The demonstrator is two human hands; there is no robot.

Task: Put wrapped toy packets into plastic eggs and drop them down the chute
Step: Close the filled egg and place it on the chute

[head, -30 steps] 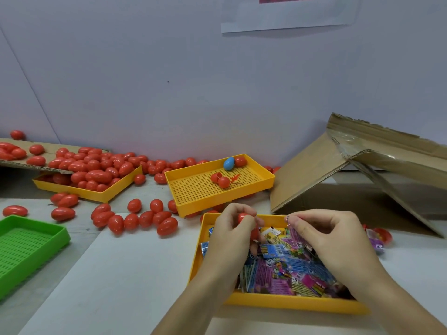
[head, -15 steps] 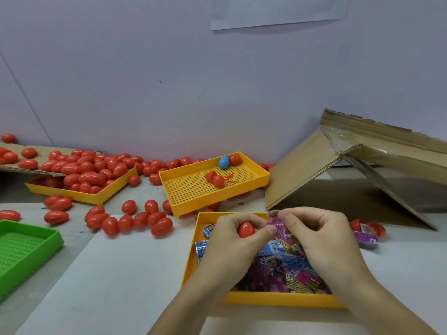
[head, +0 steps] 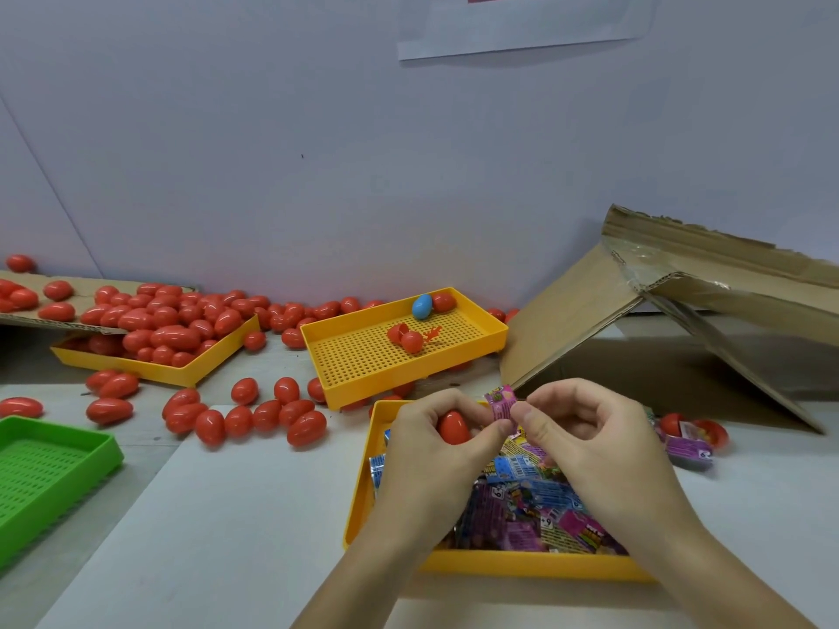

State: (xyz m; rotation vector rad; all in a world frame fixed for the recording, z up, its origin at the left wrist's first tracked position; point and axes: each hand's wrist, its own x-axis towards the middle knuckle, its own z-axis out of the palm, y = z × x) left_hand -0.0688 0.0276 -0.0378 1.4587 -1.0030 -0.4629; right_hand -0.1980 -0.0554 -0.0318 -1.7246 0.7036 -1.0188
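While our left hand (head: 436, 440) curls round a red egg (head: 453, 427) just below the middle of the frame, our right hand (head: 585, 440) pinches a small purple packet (head: 500, 402) between thumb and forefinger, right beside the egg and above the near yellow tray (head: 522, 566) of wrapped packets (head: 535, 501). We cannot tell whether the egg is already split open; only its rounded red side shows between the fingers.

To do this step well, we judge the packet should stay folded tight, so that it fits inside one half without a corner catching in the seam. We would keep the egg steady in the left palm, press the packet fully in, and snap the halves shut before turning to the cardboard chute (head: 635, 311) at the right of the frame. A loose wrapper edge could stop the egg closing.

Compared with a second ago, our right hand has lifted out of the packet pile, where its fingers were down among the wrappers, and now holds one packet clear above it. The egg, then half hidden behind the left fingers, now shows more plainly. The spare red eggs (head: 254, 417) at the left lie as they did.
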